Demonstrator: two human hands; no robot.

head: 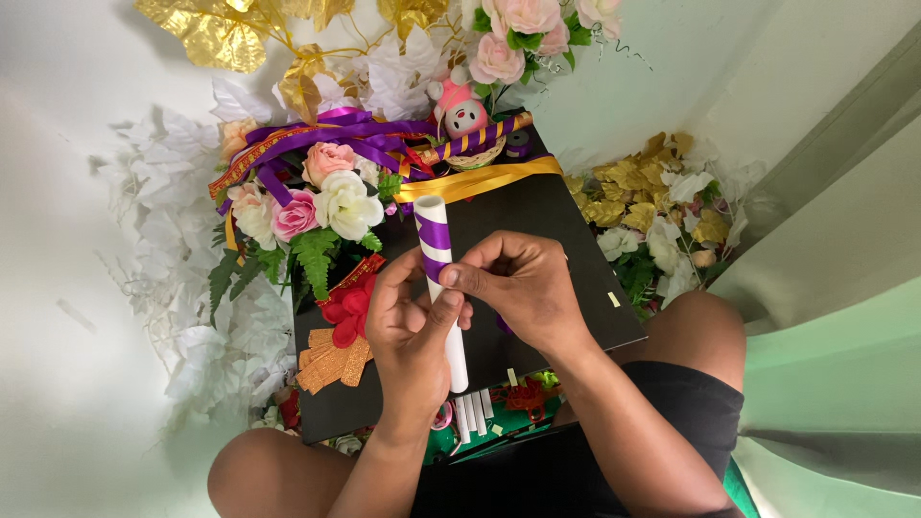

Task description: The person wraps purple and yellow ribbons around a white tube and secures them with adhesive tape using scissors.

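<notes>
Both hands grip a white tube [443, 288] over a black board [547, 240] resting on the person's knees: the left hand [411, 331] closes round its lower half, the right hand [518, 283] pinches purple ribbon [434, 235] against it. Fabric flowers [317, 206] and a red bow [347, 309] sit on the board's left side.

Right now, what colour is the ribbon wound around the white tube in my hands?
Purple, spiralling around the white tube; the ribbon shows best in the head view.
</notes>
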